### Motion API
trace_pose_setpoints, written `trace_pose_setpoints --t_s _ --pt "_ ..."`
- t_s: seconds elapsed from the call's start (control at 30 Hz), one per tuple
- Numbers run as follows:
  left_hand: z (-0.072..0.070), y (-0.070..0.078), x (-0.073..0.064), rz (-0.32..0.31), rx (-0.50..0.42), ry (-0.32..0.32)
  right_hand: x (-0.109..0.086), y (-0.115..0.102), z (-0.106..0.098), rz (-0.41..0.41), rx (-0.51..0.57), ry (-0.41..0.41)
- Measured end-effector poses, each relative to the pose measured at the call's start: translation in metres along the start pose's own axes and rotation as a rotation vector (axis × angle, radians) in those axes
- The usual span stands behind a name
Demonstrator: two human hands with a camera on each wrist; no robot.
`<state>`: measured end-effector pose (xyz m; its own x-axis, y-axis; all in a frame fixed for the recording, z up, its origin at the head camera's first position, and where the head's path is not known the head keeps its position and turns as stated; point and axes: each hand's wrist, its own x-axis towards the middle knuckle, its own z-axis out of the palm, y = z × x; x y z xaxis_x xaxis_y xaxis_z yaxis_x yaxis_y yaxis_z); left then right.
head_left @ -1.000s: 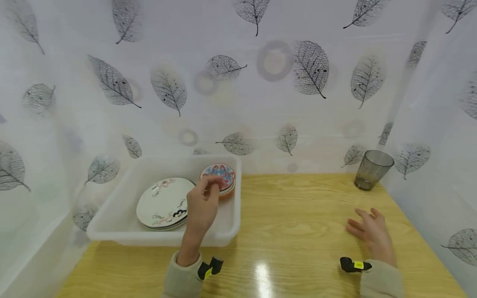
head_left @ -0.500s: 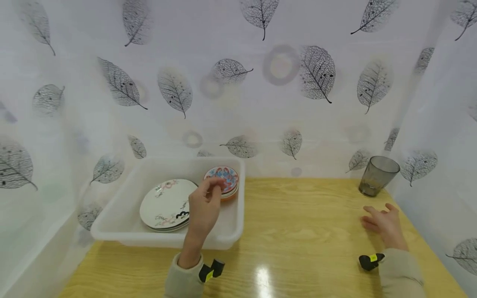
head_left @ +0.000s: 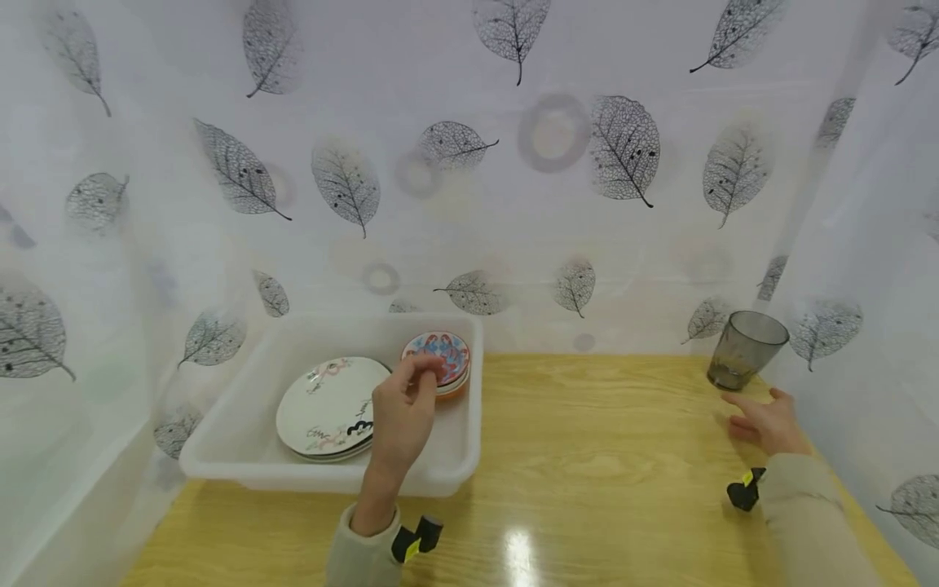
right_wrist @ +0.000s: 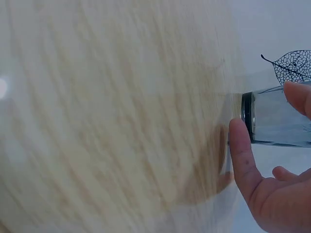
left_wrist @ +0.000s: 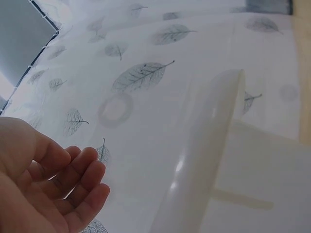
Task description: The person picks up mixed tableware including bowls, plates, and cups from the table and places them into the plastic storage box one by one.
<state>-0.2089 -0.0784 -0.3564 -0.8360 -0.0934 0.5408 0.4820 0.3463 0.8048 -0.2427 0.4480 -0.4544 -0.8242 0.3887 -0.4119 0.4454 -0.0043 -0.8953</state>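
Over the white plastic tub (head_left: 279, 477), my left hand (head_left: 399, 420) hovers with loosely bent fingers. Nothing lies between those fingers (left_wrist: 85, 179) in the left wrist view. Inside the tub, a stack of white plates (head_left: 323, 408) with a floral print sits at left. A stack of small dishes (head_left: 443, 350), the top one patterned in red and blue, is in the back right corner, partly covered by the left fingertips. My right hand (head_left: 773, 424) is just in front of a grey tinted glass (head_left: 748, 350), thumb and fingers spread, fingertips close to the glass's base (right_wrist: 248, 116).
The tub and the glass stand on a wood-grain table (head_left: 587, 456). A whitish curtain (head_left: 477, 212) with leaf prints encloses the back and sides, close behind the glass. Black wrist cameras (head_left: 418, 538) are strapped at both cuffs.
My right hand has moved right and forward toward the glass. The left hand stays over the tub almost unmoved. The head view has shifted slightly.
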Motion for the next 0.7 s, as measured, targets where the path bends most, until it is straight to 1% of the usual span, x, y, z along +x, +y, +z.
trace_pose_setpoints --t_s 0.07,0.2,0.33,0.57,0.7 --pt "-0.001 -0.001 0.000 -0.003 0.002 0.004 0.004 -0.001 0.000 -0.010 -0.015 0.016" --pt "-0.002 -0.002 0.001 -0.002 -0.004 0.009 0.010 -0.004 -0.001 -0.051 -0.018 0.017" --pt "-0.002 -0.001 0.003 0.006 -0.019 0.003 0.014 -0.007 -0.003 -0.065 -0.023 0.021" --pt "-0.004 -0.001 0.003 -0.005 -0.015 0.012 0.019 -0.006 -0.003 -0.071 -0.058 -0.024" --pt "-0.006 -0.004 0.002 -0.008 -0.006 0.024 0.022 -0.005 -0.001 -0.100 -0.041 -0.020"
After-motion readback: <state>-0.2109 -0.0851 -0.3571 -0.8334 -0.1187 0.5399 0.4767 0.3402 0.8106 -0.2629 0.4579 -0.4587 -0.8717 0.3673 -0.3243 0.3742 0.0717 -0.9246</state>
